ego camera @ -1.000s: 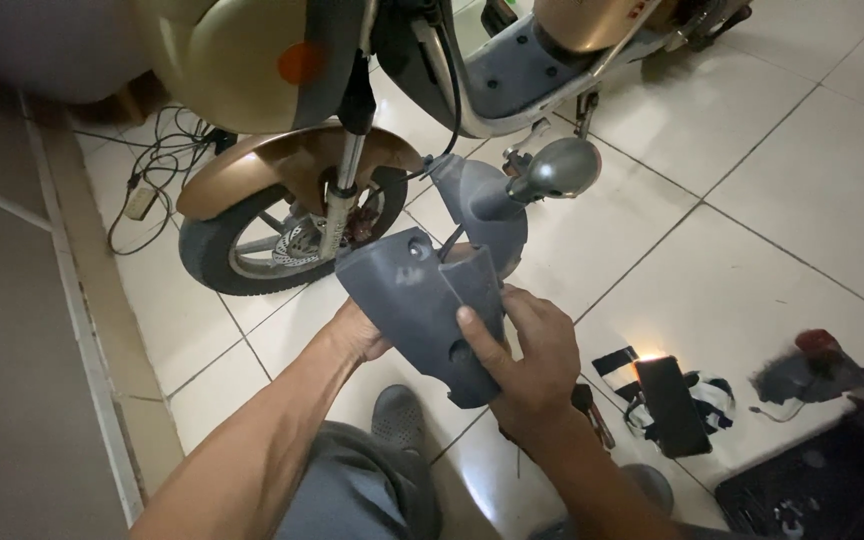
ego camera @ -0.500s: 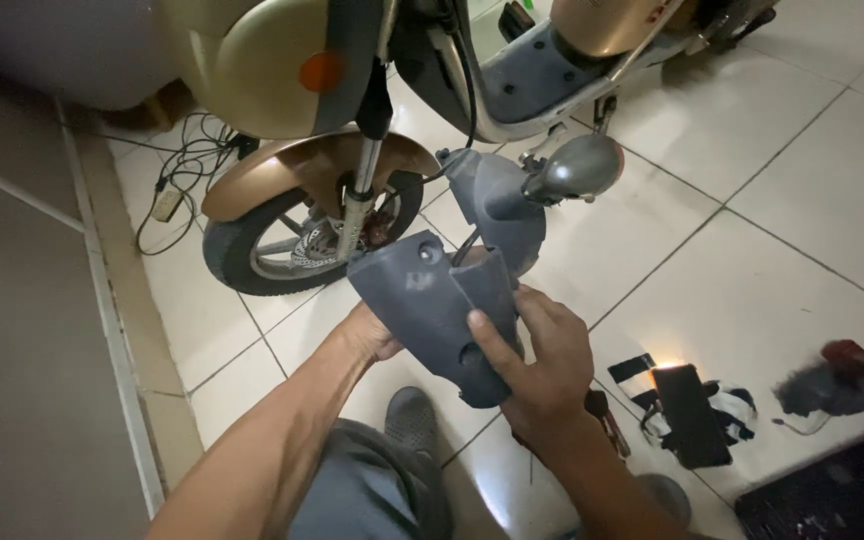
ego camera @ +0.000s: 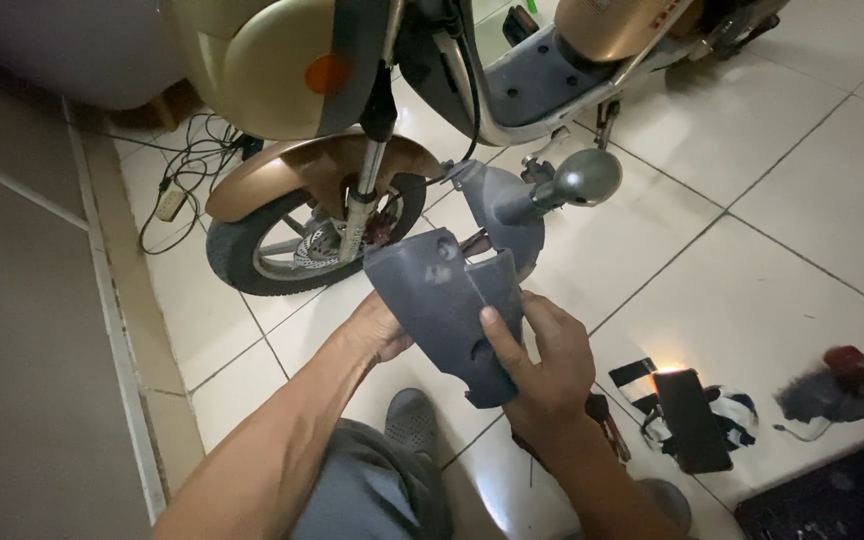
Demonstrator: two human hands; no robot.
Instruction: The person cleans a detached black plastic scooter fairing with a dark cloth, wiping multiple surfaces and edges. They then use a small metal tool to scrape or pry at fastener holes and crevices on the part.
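I hold a dark grey plastic cover panel (ego camera: 442, 300) from a scooter in both hands, in the middle of the head view. My left hand (ego camera: 377, 330) grips its left underside, mostly hidden behind the panel. My right hand (ego camera: 542, 365) clasps its lower right edge, thumb pressed on the front face. Just beyond the panel stands the gold scooter (ego camera: 282, 70) with its front wheel (ego camera: 297, 240) and a loose grey handlebar housing (ego camera: 512, 200) with a round mirror (ego camera: 587, 178).
A dark phone-like device with a lit lamp (ego camera: 687, 415) lies on the white tiled floor (ego camera: 812, 220) at right, beside dark parts (ego camera: 832, 390). Cables and a power adapter (ego camera: 172, 200) lie by the wall at left. My grey shoe (ego camera: 414, 425) is below the panel.
The view has shifted so the scooter and panel sit slightly lower and further right in frame. Both hands keep the same hold on the panel, which has turned a little.
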